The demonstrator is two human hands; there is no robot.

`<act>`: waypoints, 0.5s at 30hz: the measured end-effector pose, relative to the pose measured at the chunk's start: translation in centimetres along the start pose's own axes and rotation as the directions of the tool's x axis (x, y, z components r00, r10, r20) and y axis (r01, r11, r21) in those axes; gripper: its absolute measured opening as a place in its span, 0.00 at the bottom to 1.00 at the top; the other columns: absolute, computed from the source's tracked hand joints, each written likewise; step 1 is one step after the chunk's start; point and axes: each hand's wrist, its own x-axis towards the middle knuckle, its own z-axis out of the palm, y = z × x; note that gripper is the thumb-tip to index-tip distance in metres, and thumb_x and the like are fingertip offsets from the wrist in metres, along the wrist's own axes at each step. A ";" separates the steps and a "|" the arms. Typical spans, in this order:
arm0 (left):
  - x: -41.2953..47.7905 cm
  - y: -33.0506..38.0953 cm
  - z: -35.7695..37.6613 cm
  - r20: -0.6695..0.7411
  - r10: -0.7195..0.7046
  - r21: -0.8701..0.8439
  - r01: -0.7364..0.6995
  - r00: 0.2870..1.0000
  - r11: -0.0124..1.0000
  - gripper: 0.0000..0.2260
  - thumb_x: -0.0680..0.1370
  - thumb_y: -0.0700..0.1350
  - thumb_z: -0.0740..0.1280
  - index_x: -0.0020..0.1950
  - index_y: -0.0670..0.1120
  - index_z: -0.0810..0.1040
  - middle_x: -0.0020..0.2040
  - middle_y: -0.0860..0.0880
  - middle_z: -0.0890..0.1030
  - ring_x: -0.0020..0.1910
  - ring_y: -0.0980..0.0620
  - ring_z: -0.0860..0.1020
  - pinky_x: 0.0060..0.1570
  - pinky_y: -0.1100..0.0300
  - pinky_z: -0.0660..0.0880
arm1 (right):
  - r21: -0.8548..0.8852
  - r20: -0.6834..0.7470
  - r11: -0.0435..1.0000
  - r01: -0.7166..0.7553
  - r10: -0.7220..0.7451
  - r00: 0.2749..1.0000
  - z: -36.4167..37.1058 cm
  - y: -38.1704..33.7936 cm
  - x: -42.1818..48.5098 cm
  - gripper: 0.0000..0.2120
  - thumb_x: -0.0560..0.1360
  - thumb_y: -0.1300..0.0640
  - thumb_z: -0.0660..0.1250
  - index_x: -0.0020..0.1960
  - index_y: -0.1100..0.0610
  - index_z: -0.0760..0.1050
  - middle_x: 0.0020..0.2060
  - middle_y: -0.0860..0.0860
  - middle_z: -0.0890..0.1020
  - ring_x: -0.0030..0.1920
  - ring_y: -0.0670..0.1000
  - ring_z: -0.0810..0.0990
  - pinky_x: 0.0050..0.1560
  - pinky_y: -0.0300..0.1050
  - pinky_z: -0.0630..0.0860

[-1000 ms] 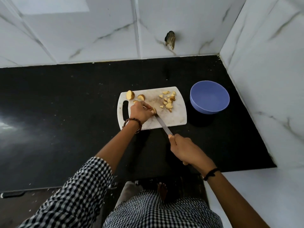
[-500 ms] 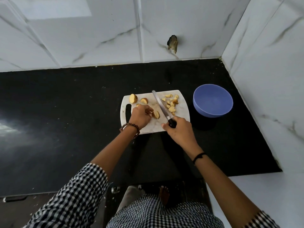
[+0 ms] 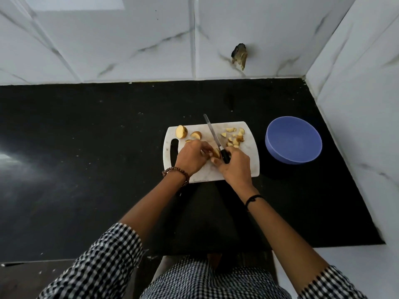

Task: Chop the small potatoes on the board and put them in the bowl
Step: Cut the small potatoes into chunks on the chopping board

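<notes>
White plastic, the board (image 3: 205, 172) lies on the black counter (image 3: 86, 158) in the head view, the only view there is. By my reading the chopping is roughly half done. A heap of chopped pieces (image 3: 234, 137) sits on the board's right part. A potato half (image 3: 181, 131) and a smaller wedge (image 3: 196, 135) wait near the far left corner, beside the handle slot.

The left hand (image 3: 191, 157) curls its fingers over another potato piece (image 3: 216, 152) at the board's middle, pinching it in place. The right hand (image 3: 234, 164) is wrapped round the black handle of the knife (image 3: 212, 134). The blade points away from the person, between the held piece and the heap, and its tip reaches past the far edge. Whether the edge touches the board I cannot tell.

The blue bowl (image 3: 302, 130) stands on the counter just right of the board, apart from it. Nothing shows inside it, so the whole transfer is left to do.

Around are marbled white tiles (image 3: 129, 39) on the back and right walls, with a broken hole (image 3: 239, 55) in the back one. A beaded bracelet (image 3: 176, 172) is on the left wrist and a dark band (image 3: 253, 199) on the right. I see no obstacle between board and bowl, and the heap already lies on the bowl's side.
</notes>
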 end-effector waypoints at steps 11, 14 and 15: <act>0.5 -0.4 -0.2 -0.010 0.143 0.165 -0.139 0.990 0.976 0.13 0.75 0.39 0.70 0.58 0.51 0.81 0.51 0.52 0.78 0.47 0.55 0.76 0.35 0.65 0.65 | -0.079 0.139 0.993 0.093 -0.082 0.987 -1.2 0.0 2.1 0.10 0.75 0.52 0.73 0.53 0.55 0.81 0.44 0.46 0.81 0.47 0.45 0.77 0.47 0.36 0.70; 0.4 -0.8 0.0 -0.018 0.169 0.196 -0.163 0.985 0.967 0.12 0.75 0.38 0.70 0.56 0.50 0.81 0.50 0.52 0.78 0.46 0.53 0.77 0.32 0.67 0.63 | -0.097 0.188 0.985 0.144 -0.124 0.974 -1.5 -0.3 2.7 0.09 0.75 0.52 0.74 0.52 0.55 0.81 0.45 0.48 0.83 0.47 0.47 0.79 0.47 0.38 0.72; 0.3 -0.8 0.1 -0.028 0.170 0.207 -0.161 0.985 0.965 0.11 0.75 0.39 0.69 0.56 0.49 0.82 0.49 0.52 0.78 0.45 0.52 0.78 0.32 0.66 0.64 | -0.100 0.196 0.983 0.151 -0.129 0.972 -1.7 -0.3 2.8 0.09 0.75 0.52 0.74 0.53 0.55 0.81 0.45 0.48 0.83 0.48 0.47 0.79 0.47 0.38 0.72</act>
